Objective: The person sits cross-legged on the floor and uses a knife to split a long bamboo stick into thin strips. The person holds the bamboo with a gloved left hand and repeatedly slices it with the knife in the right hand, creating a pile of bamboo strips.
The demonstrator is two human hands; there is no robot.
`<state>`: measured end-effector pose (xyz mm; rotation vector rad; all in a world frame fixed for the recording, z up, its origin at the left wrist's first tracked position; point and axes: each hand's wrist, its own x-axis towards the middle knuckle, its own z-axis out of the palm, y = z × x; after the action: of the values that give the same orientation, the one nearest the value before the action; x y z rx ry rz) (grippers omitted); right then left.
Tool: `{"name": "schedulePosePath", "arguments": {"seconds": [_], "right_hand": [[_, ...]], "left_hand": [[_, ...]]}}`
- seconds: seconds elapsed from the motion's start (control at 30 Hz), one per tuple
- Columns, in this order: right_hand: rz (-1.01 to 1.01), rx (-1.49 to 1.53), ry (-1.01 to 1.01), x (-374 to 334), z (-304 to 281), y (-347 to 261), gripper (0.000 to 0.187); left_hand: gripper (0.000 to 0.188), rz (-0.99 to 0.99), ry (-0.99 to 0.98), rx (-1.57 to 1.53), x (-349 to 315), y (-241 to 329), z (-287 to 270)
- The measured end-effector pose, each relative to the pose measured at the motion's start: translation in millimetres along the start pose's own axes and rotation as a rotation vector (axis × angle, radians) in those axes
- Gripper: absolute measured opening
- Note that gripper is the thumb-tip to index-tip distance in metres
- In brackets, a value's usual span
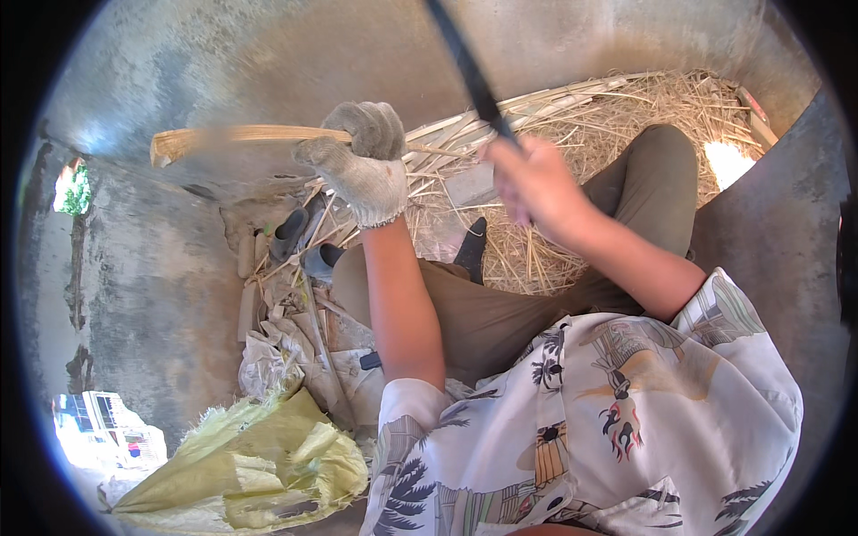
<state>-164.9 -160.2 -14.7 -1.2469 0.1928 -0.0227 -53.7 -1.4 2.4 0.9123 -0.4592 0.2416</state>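
Well Apart, One Gloved and One Bare

On my remote feed, a palm-print shirt (581, 420) fills the foreground, with folded legs in brown trousers (500, 308) beyond it. Past these the two hands are separated: the left hand (362, 165), in a knitted work glove (377, 192), is clamped around a pale split stick (279, 133) jutting out to the left; the right hand (536, 188), bare, is wrapped round the grip of a long dark knife (469, 76), its blade blurred and angled upward. I take the glove as a guard for the fingers on the wood, and the outstretched hold as a way of keeping the stick clear of the knees. On the floor at left slumps a frayed yellow sack (237, 473); I cannot tell what, if anything, it contains. Crumpled whitish plastic (273, 357) lies just past it. Farther off, straw-like shavings (635, 116) spread to a grey wall (268, 54).
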Motion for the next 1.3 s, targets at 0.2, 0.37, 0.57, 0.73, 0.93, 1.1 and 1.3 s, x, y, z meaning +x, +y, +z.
{"name": "schedulePosePath", "arguments": {"seconds": [0.2, 0.37, 0.57, 0.73, 0.93, 1.1, 1.3], "right_hand": [[-0.386, 0.280, 0.193, 35, 19, 37, 0.033], [0.259, -0.171, -0.106, 27, 3, 56, 0.022], [-0.489, 0.249, 0.167, 35, 25, 7, 0.023], [0.305, -0.348, -0.208, 30, 4, 75, 0.034], [-0.412, -0.134, 0.014, 31, 20, 12, 0.026], [0.276, -0.385, -0.236, 41, -18, 97, 0.029], [-0.213, -0.403, 0.078, 31, -3, 44, 0.032]], "left_hand": [[0.077, -0.027, 0.092, -0.167, 8, 1, 10], [0.080, 0.056, 0.107, -0.129, 13, 12, -12], [0.079, 0.065, 0.284, -0.136, 10, 18, -9], [0.077, 0.049, 0.309, -0.190, 10, 6, -10], [0.078, 0.088, 0.343, -0.130, 7, 13, -18], [0.077, 0.034, 0.360, -0.087, 10, 3, 3], [0.078, 0.098, 0.332, -0.068, 6, 6, -9]]}}
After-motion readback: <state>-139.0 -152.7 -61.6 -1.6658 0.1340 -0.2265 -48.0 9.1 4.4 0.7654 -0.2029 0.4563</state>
